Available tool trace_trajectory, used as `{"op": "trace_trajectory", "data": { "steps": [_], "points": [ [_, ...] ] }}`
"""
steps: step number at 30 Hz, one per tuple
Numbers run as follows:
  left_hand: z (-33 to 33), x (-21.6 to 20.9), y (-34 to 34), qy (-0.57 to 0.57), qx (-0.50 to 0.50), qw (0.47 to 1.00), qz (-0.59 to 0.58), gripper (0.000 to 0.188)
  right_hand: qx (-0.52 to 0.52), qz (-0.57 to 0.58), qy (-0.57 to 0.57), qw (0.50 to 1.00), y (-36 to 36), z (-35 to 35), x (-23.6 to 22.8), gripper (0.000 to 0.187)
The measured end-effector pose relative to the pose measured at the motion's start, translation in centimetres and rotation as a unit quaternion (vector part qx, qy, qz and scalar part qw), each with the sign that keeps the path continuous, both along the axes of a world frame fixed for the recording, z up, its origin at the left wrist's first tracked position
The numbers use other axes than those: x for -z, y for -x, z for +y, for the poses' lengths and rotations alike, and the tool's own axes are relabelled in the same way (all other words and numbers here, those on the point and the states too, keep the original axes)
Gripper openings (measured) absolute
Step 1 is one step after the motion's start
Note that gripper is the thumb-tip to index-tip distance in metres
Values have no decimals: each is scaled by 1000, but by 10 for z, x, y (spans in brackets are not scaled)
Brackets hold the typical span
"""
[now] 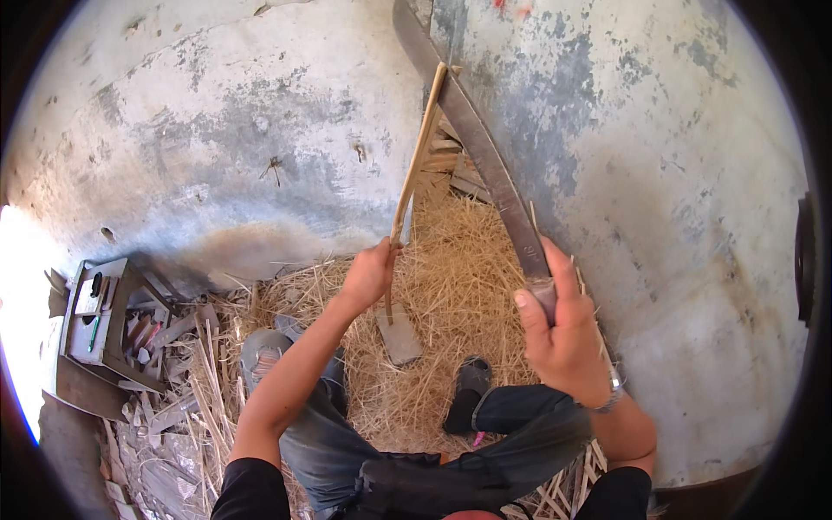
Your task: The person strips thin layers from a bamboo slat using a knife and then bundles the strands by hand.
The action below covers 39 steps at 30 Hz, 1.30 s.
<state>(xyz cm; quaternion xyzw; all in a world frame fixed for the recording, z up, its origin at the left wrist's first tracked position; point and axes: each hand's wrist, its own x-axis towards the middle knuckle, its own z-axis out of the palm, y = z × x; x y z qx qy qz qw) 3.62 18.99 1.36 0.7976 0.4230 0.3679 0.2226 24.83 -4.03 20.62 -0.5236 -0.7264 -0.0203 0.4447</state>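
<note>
My left hand (pixel 368 274) grips a long thin bamboo stick (pixel 419 152) that stands nearly upright, its lower end on a small flat block (pixel 399 334) on the ground. My right hand (pixel 562 334) is closed around the handle of a long curved dark blade (pixel 472 130). The blade's edge meets the stick near its top end, in front of the wall corner. Below both hands lies a thick heap of pale shavings (pixel 451 286).
I sit with knees bent in dark trousers, one foot in a dark sandal (pixel 468 390). Grey stained walls (pixel 217 130) close the corner ahead. A small grey stool or box (pixel 100 325) with tools stands at the left, with split bamboo strips (pixel 199 364) and scraps beside it.
</note>
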Motion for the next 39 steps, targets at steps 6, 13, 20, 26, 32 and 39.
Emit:
{"op": "trace_trajectory", "data": {
  "steps": [6, 13, 20, 26, 32, 39],
  "points": [
    [-18, -10, -12, 19, 54, 996, 64, 18, -34, 96, 165, 981, -24, 0, -46, 47],
    [-3, 4, -4, -20, 48, 999, 7, 18, -45, 234, 298, 924, -25, -11, -69, 41],
    [-15, 1, 2, -58, 39, 998, 8, 16, -26, 137, 259, 956, -29, -10, -60, 39],
    [-8, 4, -7, -89, -14, 996, 11, 15, -17, 42, 166, 985, -13, 10, 22, 27],
    [-15, -3, -11, -71, 40, 996, -42, 14, -39, 221, 306, 925, -22, -5, 5, 31],
    [-17, -2, -12, -57, 50, 996, -54, 13, 5, 33, 206, 978, -42, -6, 1, 30]
  ]
}}
